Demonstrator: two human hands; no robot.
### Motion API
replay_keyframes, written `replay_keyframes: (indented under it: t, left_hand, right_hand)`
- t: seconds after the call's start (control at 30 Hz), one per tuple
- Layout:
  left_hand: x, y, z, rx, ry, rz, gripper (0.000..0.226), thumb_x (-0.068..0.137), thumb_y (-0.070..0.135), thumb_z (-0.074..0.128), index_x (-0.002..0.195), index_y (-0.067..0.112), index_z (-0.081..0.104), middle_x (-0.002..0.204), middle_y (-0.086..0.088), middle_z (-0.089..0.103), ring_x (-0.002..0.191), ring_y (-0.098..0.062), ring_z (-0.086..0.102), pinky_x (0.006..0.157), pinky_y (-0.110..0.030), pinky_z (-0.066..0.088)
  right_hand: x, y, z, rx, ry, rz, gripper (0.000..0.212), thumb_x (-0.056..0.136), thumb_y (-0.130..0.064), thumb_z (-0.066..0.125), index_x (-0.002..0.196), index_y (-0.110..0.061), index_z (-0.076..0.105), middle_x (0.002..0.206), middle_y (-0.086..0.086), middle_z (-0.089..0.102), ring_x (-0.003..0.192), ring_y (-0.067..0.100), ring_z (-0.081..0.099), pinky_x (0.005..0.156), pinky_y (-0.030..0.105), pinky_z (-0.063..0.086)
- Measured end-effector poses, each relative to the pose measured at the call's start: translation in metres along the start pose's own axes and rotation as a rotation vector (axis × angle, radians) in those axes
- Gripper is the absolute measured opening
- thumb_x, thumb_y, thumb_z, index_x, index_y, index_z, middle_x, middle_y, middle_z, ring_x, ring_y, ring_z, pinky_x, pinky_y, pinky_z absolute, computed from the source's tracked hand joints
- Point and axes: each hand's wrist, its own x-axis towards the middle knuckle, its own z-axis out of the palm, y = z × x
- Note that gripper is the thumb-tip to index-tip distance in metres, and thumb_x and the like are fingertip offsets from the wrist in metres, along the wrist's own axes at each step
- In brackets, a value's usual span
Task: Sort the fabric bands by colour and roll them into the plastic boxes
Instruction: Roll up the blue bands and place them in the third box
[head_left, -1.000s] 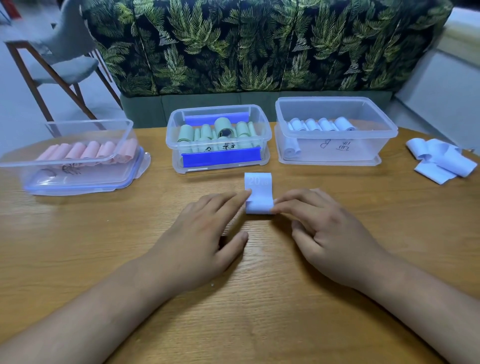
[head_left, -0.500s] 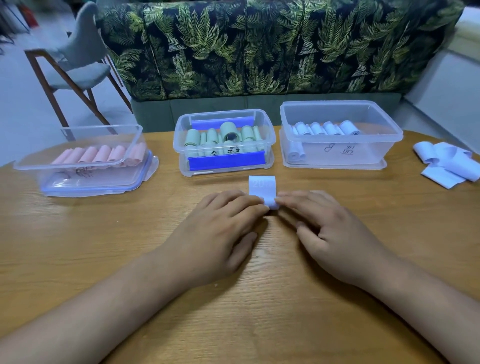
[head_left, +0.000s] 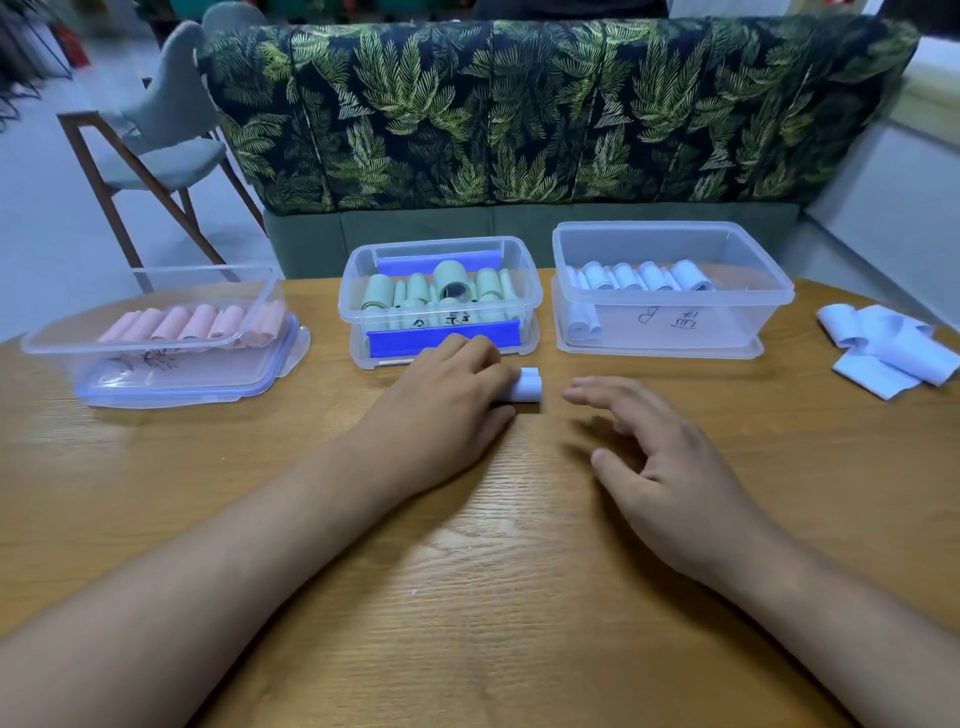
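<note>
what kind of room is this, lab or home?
Likely a home living room, not a lab: a leaf-print sofa stands right behind the wooden table, and a grey upholstered chair with wooden legs sits off to the left.

Centre of frame: left hand (head_left: 447, 395) grips small light-blue roll (head_left: 527, 387) on wooden table (head_left: 493, 571), fingers over top, thumb on near side. Right hand (head_left: 660, 457) just right of roll, fingers spread, not touching it.

Behind, row of three clear boxes: pink rolls in left box (head_left: 171, 374), green rolls in middle box (head_left: 405, 340), blue rolls in right box (head_left: 727, 322).

Right edge: loose blue bands (head_left: 888, 348) in pile.

Top: leaf-pattern sofa (head_left: 519, 114). Upper left: grey chair (head_left: 166, 140).
</note>
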Motion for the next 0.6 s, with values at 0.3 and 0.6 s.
replay_keyframes:
  t: [0.3,0.6]
  left_hand:
    - [-0.001,0.0,0.004,-0.067,0.189,0.09,0.028,0.108,0.029,0.056,0.125,0.01,0.066,0.111,-0.006,0.064,0.097,-0.029,0.058,0.089,-0.036,0.046]
    - [-0.014,0.023,-0.006,-0.19,0.226,0.255,0.035,0.106,0.017,0.056,0.139,0.007,0.062,0.126,-0.013,0.059,0.11,-0.032,0.056,0.099,-0.037,0.046]
  right_hand:
    - [0.0,-0.003,-0.002,0.041,0.031,-0.016,0.051,0.095,-0.002,0.069,0.133,-0.035,0.066,0.141,-0.023,0.058,0.14,0.006,0.05,0.109,0.026,0.045]
    - [-0.004,-0.013,-0.004,0.138,0.117,-0.011,0.05,0.087,-0.02,0.086,0.13,-0.037,0.066,0.13,-0.016,0.065,0.125,0.017,0.062,0.098,0.043,0.056]
